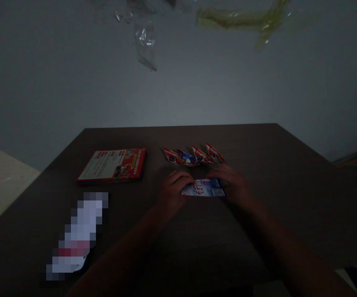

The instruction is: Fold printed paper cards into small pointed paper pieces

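Nearest the camera: forearms (pixel 125 243), dim, angled inward across the table (pixel 290 165). Held between the two hands, at mid-table: blue-and-white card (pixel 203 187), long axis left to right, QR code toward the right end. Left hand (pixel 174 187) clamped on the left end, fingers curled over; right hand (pixel 236 183) clamped on the right end. Just beyond, in a left-right row: four folded cards (pixel 201 154), standing in peaks. To the left: red-edged booklet (pixel 110 165), well apart from the card; nearer, a slanted slab (pixel 84 231), face pixelated. Tabletop stretching right of the right hand to a slanting edge; far edge near the wall (pixel 181 90). Far part of the card covered by fingers; thumbs hard to make out.
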A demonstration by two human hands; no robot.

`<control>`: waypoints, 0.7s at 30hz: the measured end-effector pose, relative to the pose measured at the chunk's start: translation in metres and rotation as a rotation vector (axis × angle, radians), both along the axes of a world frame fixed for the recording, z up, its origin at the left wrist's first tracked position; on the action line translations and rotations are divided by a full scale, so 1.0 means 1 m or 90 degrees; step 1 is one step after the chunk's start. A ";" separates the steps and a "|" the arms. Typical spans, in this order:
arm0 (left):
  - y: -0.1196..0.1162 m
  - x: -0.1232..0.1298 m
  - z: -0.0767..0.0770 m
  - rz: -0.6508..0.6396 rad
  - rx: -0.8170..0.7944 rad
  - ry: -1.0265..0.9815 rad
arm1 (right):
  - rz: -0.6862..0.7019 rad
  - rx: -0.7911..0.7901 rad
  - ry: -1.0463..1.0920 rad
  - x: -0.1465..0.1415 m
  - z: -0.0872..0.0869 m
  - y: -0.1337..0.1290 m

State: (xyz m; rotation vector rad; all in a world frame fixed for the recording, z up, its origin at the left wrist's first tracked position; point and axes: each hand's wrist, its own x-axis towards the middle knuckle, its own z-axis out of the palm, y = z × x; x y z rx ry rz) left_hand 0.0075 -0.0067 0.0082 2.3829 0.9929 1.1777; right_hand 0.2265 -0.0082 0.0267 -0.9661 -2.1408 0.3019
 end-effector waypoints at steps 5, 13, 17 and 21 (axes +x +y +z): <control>0.001 0.000 -0.005 -0.026 0.027 0.009 | 0.019 0.064 0.004 0.003 -0.008 0.005; 0.005 -0.004 -0.007 -0.022 0.052 0.111 | 0.042 0.120 -0.062 0.003 -0.015 0.008; 0.004 -0.005 -0.003 -0.043 0.026 0.203 | 0.073 0.065 -0.116 0.004 -0.012 0.005; 0.003 -0.004 0.002 -0.052 -0.014 0.287 | 0.107 -0.025 -0.175 0.006 -0.010 0.005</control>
